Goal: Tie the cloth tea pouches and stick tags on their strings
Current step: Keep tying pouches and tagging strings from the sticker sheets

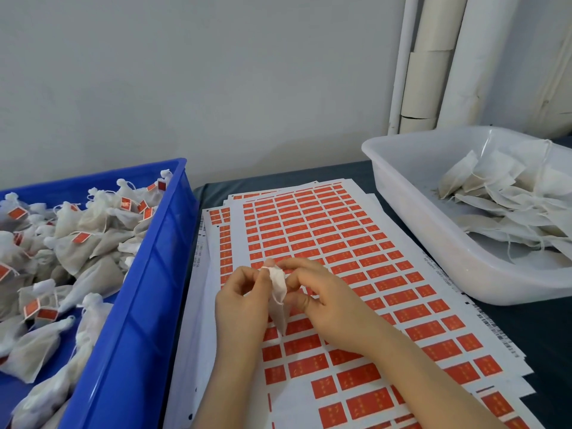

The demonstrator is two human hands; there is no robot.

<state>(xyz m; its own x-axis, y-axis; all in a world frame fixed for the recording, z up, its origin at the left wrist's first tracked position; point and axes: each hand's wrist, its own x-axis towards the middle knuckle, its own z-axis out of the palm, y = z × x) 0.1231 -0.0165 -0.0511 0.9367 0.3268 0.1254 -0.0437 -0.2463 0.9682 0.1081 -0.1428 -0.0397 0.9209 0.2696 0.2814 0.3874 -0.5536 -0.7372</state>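
A small white cloth tea pouch (279, 297) hangs between both hands above the sticker sheets. My left hand (244, 301) pinches its gathered top from the left. My right hand (325, 300) pinches the same top from the right, its fingers curled over the neck. The pouch body points down toward the sheets. A stack of white sheets (325, 243) covered with several red-orange rectangular tags lies on the table under my hands. The pouch's string is not plainly visible.
A blue crate (148, 274) on the left holds several tied pouches with red tags (82, 237). A translucent white tub (433, 239) at the right holds several flat untied pouches (501, 193). White pipes (433, 66) stand against the wall behind it.
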